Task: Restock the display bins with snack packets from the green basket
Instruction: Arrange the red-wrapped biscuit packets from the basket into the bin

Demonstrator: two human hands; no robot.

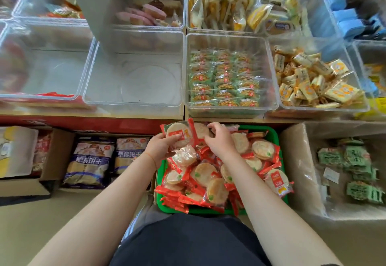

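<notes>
Early in restocking, we judge: our left hand (pixel 159 144) grasps a red-edged clear rice-cracker packet (pixel 179 135), our right hand (pixel 219 140) fingers clench on another in the heaped green plastic basket (pixel 271 135); at 11 o'clock the clear plastic bin (pixel 133 104) sits empty.

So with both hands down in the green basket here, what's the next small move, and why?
Probably lift the gathered packets toward the empty clear plastic bin straight ahead. The left hand already grips several red-edged round rice cracker packets, the right hand is reaching into the pile in the green plastic basket, and that bin holds nothing.
</notes>
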